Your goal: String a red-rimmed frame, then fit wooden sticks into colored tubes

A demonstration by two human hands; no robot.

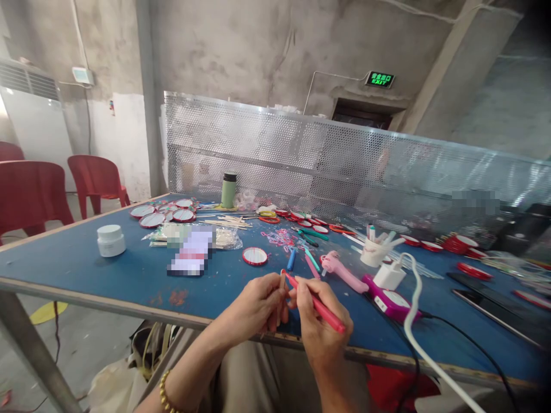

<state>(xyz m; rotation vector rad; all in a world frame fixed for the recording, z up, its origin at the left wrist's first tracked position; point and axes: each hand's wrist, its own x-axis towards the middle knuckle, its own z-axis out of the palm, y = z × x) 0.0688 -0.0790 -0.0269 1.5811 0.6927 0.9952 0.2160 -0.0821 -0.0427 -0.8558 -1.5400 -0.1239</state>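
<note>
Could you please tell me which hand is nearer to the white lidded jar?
Left: the left hand is to the right of the white lidded jar, nearer the camera; the right hand is farther right.

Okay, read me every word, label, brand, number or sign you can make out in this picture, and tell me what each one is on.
"安全出口" – upper line of the green-lit sign on the far wall.
"EXIT" – lower line of the same sign.
Pixelated, unreadable: the phone screen.
Too small or blurred to read, if printed at all: the white jar, the purple power block and the wall box.
</note>
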